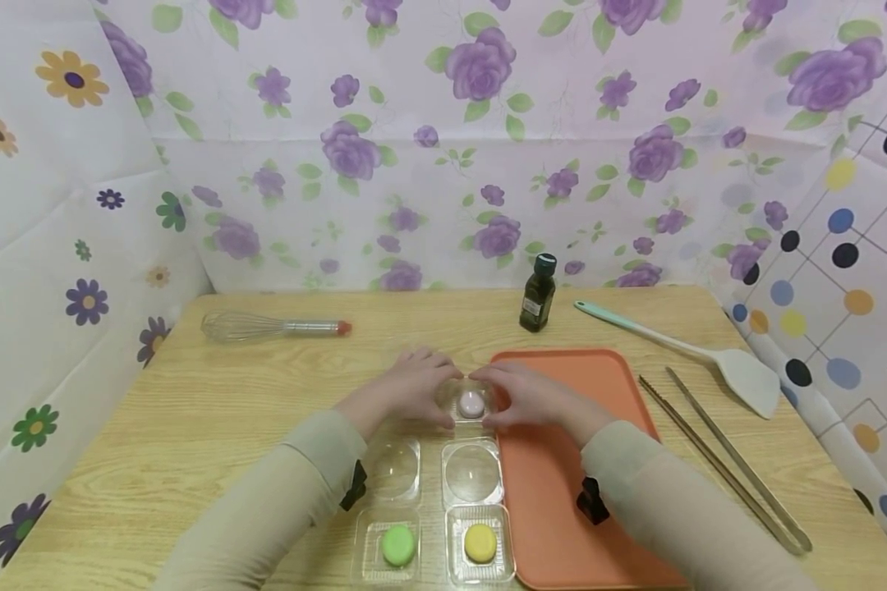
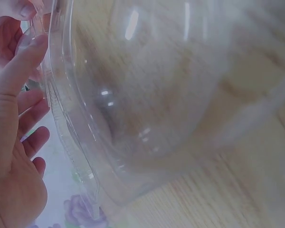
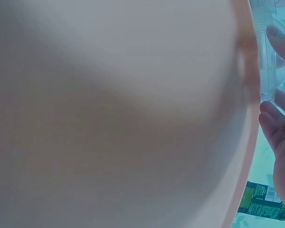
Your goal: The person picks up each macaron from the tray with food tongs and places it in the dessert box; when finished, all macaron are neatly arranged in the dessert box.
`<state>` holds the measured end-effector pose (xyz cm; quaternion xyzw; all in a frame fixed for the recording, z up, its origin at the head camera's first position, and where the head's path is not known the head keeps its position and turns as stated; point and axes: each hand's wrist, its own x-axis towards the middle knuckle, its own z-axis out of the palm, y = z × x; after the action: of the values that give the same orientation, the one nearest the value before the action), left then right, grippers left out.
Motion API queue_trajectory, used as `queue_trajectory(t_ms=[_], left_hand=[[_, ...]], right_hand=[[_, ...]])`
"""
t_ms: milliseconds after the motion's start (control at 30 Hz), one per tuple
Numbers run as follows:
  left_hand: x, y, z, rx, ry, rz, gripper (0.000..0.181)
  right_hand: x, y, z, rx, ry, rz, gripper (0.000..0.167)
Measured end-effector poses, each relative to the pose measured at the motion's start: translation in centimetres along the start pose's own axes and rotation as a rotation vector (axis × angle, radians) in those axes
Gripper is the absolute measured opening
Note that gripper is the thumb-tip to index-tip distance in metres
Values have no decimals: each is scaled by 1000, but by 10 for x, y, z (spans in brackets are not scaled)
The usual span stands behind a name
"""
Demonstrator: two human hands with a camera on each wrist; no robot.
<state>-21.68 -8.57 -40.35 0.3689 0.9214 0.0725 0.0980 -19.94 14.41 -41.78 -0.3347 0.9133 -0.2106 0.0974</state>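
Note:
A small clear plastic box (image 1: 467,420) with a pale lilac macaron (image 1: 471,404) inside is between my two hands. From the left, my left hand (image 1: 417,390) holds it, thumb near the front edge and fingers toward the back. My right hand (image 1: 532,396) grips the opposite side in the same way, above the tray's left edge. Nearer to me stand two open clear boxes, one with a green macaron (image 1: 398,546) and one with a yellow macaron (image 1: 480,543). Their raised round lids (image 1: 473,473) lie folded back behind them.
An orange tray (image 1: 562,492) lies to the right of the boxes. Beyond it are metal tongs (image 1: 732,468) and a white spatula (image 1: 746,379). A dark bottle (image 1: 538,294) stands at the back, and a whisk (image 1: 273,327) lies at the back left of the wooden table (image 1: 214,410).

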Motion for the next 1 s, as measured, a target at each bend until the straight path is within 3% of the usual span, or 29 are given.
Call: queue_trajectory(t_ms=[400,833,1000], left_hand=[[-7,-2,-3,-36,37,11,88],[-32,3,-4,-37,36,65,90],[-45,5,-3,-41,28,59,90]], right_hand=[[-10,-4,-4,69,55,47,77],[-35,-4,-7,149,121,58,74],[-45,-1,-2,169,127,35,72]])
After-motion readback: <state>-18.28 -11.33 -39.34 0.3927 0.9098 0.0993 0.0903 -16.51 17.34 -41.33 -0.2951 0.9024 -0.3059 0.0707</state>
